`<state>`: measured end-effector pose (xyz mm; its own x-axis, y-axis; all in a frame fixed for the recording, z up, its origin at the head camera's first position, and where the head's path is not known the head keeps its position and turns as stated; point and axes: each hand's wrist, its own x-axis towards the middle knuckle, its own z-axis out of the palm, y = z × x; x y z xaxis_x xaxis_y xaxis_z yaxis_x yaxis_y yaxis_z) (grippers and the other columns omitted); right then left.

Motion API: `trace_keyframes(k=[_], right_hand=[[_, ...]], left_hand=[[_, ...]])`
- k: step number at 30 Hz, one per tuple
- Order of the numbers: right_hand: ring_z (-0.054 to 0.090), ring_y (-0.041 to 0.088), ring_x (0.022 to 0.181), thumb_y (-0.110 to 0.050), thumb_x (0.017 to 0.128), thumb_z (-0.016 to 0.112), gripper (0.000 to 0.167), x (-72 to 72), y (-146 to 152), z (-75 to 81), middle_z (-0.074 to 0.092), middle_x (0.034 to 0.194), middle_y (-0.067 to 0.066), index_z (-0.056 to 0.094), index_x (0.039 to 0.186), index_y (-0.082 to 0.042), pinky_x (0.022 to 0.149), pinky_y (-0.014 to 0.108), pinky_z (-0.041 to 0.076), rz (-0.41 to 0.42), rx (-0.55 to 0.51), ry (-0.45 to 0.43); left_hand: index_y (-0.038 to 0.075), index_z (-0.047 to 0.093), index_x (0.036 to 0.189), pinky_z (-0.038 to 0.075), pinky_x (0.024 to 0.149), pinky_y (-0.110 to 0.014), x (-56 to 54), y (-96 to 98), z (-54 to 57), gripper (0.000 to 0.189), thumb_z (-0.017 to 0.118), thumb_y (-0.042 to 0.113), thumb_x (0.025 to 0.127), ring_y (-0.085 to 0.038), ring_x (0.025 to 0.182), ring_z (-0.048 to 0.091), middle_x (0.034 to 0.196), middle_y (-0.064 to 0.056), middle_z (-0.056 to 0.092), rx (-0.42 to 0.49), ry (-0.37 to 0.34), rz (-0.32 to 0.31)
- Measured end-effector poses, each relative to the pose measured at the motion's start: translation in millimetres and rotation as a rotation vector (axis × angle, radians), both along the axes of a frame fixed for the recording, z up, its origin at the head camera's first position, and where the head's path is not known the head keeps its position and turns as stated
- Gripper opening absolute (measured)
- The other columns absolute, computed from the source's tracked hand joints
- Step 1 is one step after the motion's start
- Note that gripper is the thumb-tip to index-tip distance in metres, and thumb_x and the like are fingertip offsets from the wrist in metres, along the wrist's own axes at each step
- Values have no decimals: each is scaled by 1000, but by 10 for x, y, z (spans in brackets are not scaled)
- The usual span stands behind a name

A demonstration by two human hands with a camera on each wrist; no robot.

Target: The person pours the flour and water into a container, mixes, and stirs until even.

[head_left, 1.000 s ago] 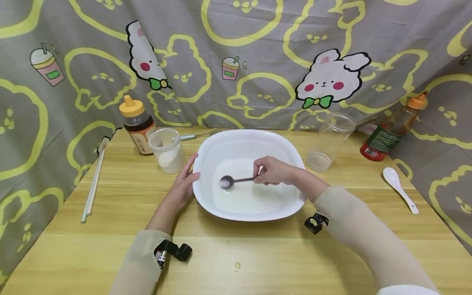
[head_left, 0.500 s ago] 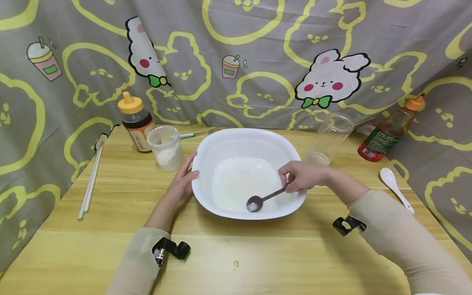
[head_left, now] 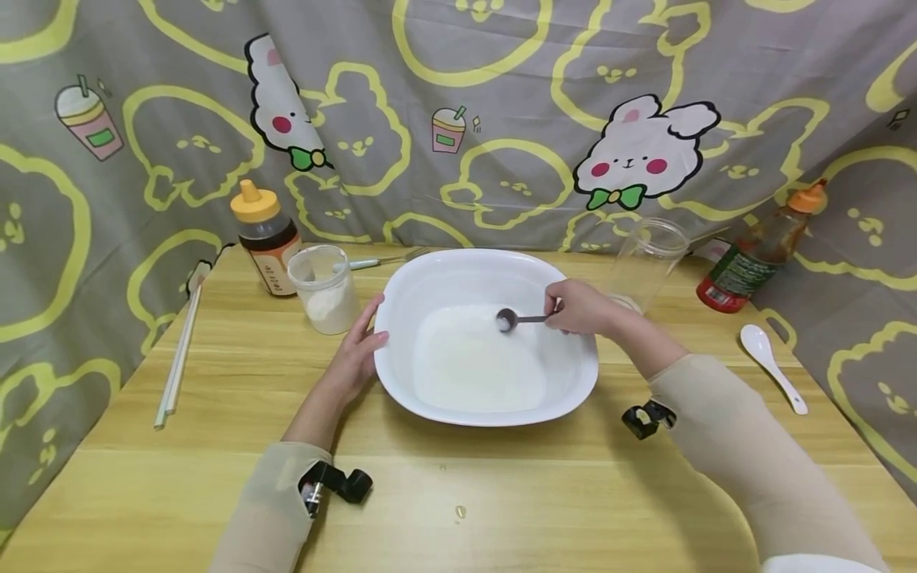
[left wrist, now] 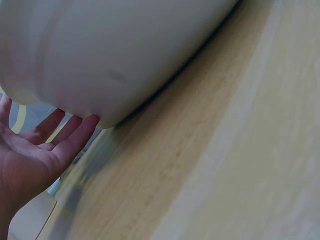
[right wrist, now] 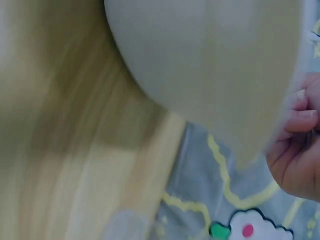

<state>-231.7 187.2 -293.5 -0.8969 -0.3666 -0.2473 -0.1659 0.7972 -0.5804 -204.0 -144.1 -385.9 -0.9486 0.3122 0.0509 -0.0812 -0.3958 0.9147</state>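
Observation:
A white basin (head_left: 397, 290) stands mid-table with a pale, whitish liquid (head_left: 473, 366) in its bottom. At its left side, my left hand (head_left: 353, 358) rests fairly straight fingers against the outer wall, the thumb up by the rim. The left wrist view shows those fingertips (left wrist: 90, 120) touching the wall from below. My right hand (head_left: 583, 306) pinches the handle of a small dark round-bowled spoon (head_left: 505, 320) over the basin's right half. Some white shows inside the spoon's bowl. In the right wrist view, the basin wall hides the spoon.
Left of the basin are a jar of white powder (head_left: 331, 306), a yellow-capped bottle (head_left: 268, 251), pale sticks (head_left: 179, 358) and a blue-handled utensil (head_left: 365, 263). To the right stand a clear jar (head_left: 648, 259), a red sauce bottle (head_left: 752, 263) and a white spoon (head_left: 774, 366).
My right hand has carried the dark spoon from mid-basin to the near right, then up toward the back right. The left hand has stayed at the basin's left side.

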Motion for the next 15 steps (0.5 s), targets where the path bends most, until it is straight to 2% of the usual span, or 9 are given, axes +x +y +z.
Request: trace_keyframes(k=[3,7,10,15], right_hand=[[35,11,39,-2,77,56,5,-19,-108,-72,47,52,5,51,78,-1,37,22,29,-4,-94,-54],[31,10,37,-5,79,57,5,29,-136,-108,47,51,4,52,79,-3,37,21,27,17,-161,-162],[30,11,38,-4,78,58,5,94,-99,-84,46,52,4,53,78,-4,37,21,26,63,-155,-214],[35,11,42,1,75,56,5,198,5,2,45,51,3,53,74,-3,39,21,27,156,-101,-227]], left_hand=[[19,17,139,44,79,-37,2,-4,4,64,44,3,83,-30,104,43,132,-22,25,1,-2,-1],[19,17,139,43,81,-39,-3,10,-3,64,44,3,83,-32,106,41,131,-22,25,4,3,-5],[19,17,139,45,78,-36,-7,11,-7,64,44,3,83,-29,104,43,131,-22,26,1,6,-3],[20,17,139,46,76,-33,-12,-8,-17,65,45,4,83,-25,100,47,131,-21,26,1,3,-2]])
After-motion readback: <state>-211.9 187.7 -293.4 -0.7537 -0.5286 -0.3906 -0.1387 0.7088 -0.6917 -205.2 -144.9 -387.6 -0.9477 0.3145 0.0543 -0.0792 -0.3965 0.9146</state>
